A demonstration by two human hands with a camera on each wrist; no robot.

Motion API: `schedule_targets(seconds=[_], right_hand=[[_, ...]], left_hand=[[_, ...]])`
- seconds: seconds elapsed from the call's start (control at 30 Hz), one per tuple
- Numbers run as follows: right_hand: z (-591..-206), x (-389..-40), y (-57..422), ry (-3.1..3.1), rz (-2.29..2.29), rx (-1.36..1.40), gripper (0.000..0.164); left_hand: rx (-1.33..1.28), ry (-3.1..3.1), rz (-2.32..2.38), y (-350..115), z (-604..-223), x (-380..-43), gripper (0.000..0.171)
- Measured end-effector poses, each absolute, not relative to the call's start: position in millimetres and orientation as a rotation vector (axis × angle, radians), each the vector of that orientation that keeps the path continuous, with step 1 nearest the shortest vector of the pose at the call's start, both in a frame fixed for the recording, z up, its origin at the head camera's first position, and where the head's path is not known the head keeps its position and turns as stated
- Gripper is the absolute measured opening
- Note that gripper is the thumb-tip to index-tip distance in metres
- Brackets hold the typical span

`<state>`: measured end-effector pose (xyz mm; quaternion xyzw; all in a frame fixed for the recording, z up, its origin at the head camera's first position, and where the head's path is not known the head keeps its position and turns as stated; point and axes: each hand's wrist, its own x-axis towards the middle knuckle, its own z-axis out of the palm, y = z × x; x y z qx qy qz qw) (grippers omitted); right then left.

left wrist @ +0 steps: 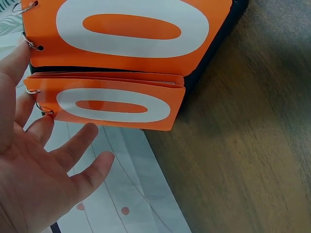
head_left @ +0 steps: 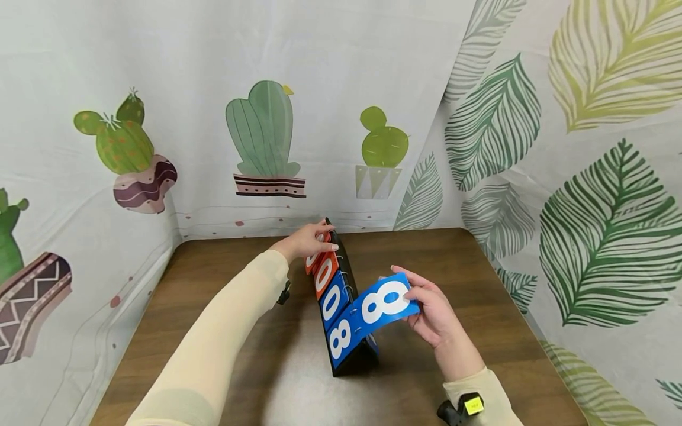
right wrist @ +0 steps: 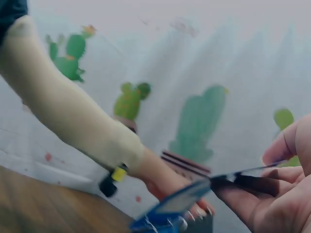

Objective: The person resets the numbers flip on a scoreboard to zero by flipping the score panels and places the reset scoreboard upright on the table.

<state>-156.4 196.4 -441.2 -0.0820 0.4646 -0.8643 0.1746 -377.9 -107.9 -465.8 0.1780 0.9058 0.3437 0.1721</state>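
A tabletop flip scoreboard (head_left: 343,260) with a black tent-shaped stand stands on the table. Orange and blue number cards hang from its metal rings. At its far end, my left hand (head_left: 306,239) grips the top edge near the rings, beside an orange 0 card (left wrist: 114,106). My right hand (head_left: 434,310) pinches the free end of a blue 8 card (head_left: 383,300), lifted and bent out to the right of the stand. Under the raised card, another blue 8 (head_left: 340,339) shows on the near end. In the right wrist view, the lifted card is edge-on and blurred.
The brown wooden table (head_left: 240,349) lies under the scoreboard. White cloth with printed cacti (head_left: 261,130) hangs behind it, and leaf-printed cloth (head_left: 613,236) is on the right. Each wrist carries a small black camera (head_left: 460,408).
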Motion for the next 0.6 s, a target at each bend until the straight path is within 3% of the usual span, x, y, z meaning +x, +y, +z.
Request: schedule_targets(seconds=[0.27, 0.6], right_hand=[[-428.6, -142.1, 143.1, 1.85, -2.305, -0.311, 0.056], [-456.5, -124.1, 83.8, 2.795, -1.38, -0.944, 0.062]], left_hand=[[0.514, 2.554, 0.944, -106.5, -463.1, -379.5, 0.074], [0.544, 2.572, 0.936, -107.7, -463.1, -375.0, 0.074]])
